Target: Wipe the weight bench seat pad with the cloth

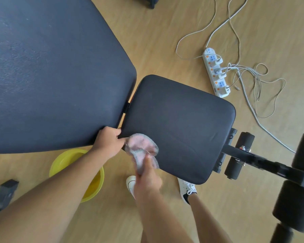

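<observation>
The black seat pad (pixel 179 123) of the weight bench lies in the middle of the view, beside the larger back pad (pixel 51 76). A pink and white cloth (pixel 141 148) rests bunched on the seat pad's near left corner. My right hand (pixel 147 179) grips the cloth from below, blurred by motion. My left hand (pixel 109 142) is curled over the near corner of the back pad, with its fingertips at the gap between the two pads, touching the cloth's edge.
A yellow basin (pixel 95 183) sits on the wooden floor under my left forearm. A white power strip (pixel 216 74) with plugs and loose cables lies at the upper right. Black foam rollers (pixel 239 155) on the bench frame stand at right. White shoes (pixel 187 190) show below the seat.
</observation>
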